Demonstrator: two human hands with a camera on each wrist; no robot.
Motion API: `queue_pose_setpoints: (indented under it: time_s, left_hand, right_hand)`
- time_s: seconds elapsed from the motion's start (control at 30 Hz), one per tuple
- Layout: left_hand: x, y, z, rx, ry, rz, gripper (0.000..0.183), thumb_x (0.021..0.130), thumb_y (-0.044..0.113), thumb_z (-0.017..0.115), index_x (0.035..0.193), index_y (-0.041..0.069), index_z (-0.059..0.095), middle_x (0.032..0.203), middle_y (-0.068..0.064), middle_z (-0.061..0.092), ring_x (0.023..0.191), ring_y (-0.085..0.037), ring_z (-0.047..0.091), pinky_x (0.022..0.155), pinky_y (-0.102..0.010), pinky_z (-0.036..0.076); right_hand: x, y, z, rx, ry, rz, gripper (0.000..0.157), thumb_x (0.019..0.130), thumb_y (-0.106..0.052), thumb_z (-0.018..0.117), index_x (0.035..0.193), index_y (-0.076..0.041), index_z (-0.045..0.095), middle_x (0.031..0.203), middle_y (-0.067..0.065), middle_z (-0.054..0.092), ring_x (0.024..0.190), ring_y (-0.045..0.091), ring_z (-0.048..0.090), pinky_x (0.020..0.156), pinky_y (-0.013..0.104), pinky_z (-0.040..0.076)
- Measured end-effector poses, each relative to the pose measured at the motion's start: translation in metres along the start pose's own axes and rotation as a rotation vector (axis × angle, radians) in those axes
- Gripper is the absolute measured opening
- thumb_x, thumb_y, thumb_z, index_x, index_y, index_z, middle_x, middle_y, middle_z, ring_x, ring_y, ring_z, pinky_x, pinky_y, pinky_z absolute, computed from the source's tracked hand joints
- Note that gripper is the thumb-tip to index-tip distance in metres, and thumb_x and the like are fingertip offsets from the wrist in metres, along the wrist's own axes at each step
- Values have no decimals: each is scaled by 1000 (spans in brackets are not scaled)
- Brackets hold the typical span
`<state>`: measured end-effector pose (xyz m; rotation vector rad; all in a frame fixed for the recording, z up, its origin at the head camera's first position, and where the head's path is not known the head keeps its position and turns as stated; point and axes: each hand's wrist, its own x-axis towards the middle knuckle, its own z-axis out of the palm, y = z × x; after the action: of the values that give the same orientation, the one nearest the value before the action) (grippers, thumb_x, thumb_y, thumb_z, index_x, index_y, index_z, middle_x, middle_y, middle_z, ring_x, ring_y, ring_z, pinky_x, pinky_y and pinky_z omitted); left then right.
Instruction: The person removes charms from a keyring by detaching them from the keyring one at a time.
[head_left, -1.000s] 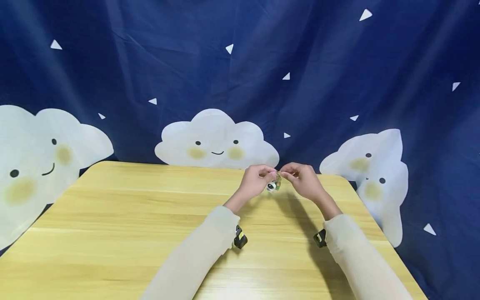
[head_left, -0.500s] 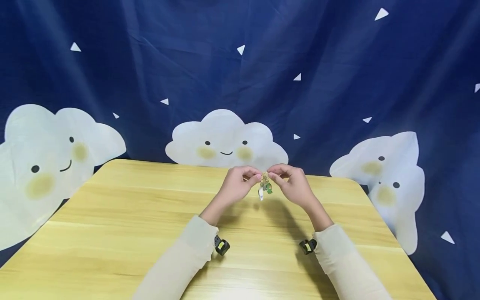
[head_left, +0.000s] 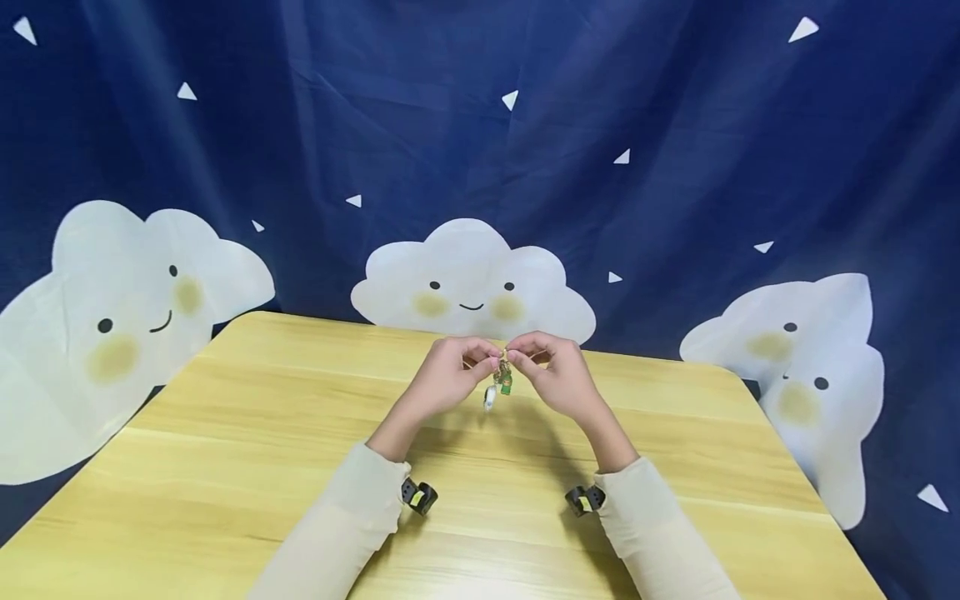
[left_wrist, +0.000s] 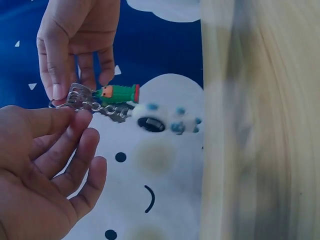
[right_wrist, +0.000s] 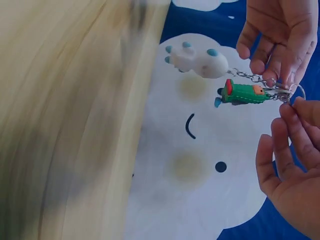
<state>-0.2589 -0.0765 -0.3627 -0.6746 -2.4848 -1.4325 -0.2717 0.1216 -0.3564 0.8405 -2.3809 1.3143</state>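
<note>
Thumb and fingertips of my left hand (head_left: 450, 375) pinch a metal key ring (right_wrist: 303, 92) from one side. My right hand (head_left: 558, 379) pinches it from the other, so the two hands nearly meet above the table. From the ring hang short silver chains (left_wrist: 107, 108) with charms. One is a white astronaut figure (left_wrist: 150, 117) with a black visor and light blue spots. Beside it dangles a green figure (right_wrist: 245, 92) with an orange face and a red end. A dark grey piece (left_wrist: 119, 115) shows partly behind them.
A light wooden table (head_left: 247, 433) spreads beneath the hands. Behind its far edge hangs a dark blue cloth (head_left: 420, 125) with white triangles and smiling clouds (head_left: 472, 267). Black wrist cameras (head_left: 420, 497) sit at both cuffs of the pale sleeves (head_left: 337, 517).
Both hands have moved left and slightly nearer with the key ring, while the head view has shifted. The charms turned and now hang lower below the fingers, more in sight.
</note>
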Motion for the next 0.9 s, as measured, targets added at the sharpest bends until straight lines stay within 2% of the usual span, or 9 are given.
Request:
queue_pose_setpoints:
  time_s: [0.27, 0.5, 0.57, 0.63, 0.7, 0.8, 0.9]
  left_hand:
    - [-4, 9, -4, 31, -9, 8, 8, 90, 13, 65, 92, 12, 73, 83, 6, 70, 72, -7, 62, 67, -27, 52]
    - [-3, 12, 0, 70, -26, 34, 9, 90, 17, 65, 90, 11, 72, 78, 2, 69, 70, -6, 61, 67, -25, 51]
    - [-4, 13, 0, 70, -12, 23, 9, 91, 18, 65, 90, 12, 72, 79, 2, 69, 70, -6, 61, 66, -25, 52]
    - [-5, 15, -1, 59, 12, 14, 7, 91, 18, 65, 90, 14, 71, 80, 3, 69, 71, -7, 61, 66, -25, 52]
    - [-6, 15, -3, 36, 37, 6, 6, 91, 18, 65, 90, 15, 70, 81, 4, 70, 72, -7, 62, 67, -25, 53]
    - [-5, 17, -8, 10, 66, 3, 6, 91, 18, 65, 91, 15, 70, 82, 5, 70, 74, -8, 62, 69, -26, 53]
    - [-5, 20, -11, -15, 81, -3, 6, 91, 19, 65, 92, 17, 71, 84, 6, 70, 75, -9, 62, 69, -28, 52]
  right_hand:
    - [-6, -3, 4, 13, 11, 50, 5, 90, -18, 67, 92, -15, 70, 80, -8, 69, 74, 9, 63, 70, 35, 53]
    - [-9, 2, 5, 18, 0, 61, 4, 90, -18, 67, 91, -16, 70, 82, -8, 69, 76, 9, 63, 71, 35, 53]
    - [-9, 1, 4, 32, -6, 54, 5, 90, -19, 67, 92, -16, 70, 82, -8, 69, 76, 9, 63, 71, 34, 53]
    - [-9, -11, 1, 52, -17, 55, 7, 90, -16, 66, 94, -12, 70, 84, -3, 70, 78, 14, 64, 73, 36, 53]
    - [-8, -14, 0, 59, -24, 44, 9, 90, -17, 66, 96, -11, 70, 86, -2, 70, 78, 15, 64, 74, 38, 53]
    - [-8, -19, -3, 48, -35, 42, 9, 90, -17, 66, 97, -12, 70, 87, -2, 70, 79, 15, 64, 75, 41, 52]
    - [-7, -12, -3, 24, -35, 21, 8, 90, -21, 66, 96, -16, 70, 87, -8, 70, 78, 8, 63, 74, 39, 53]
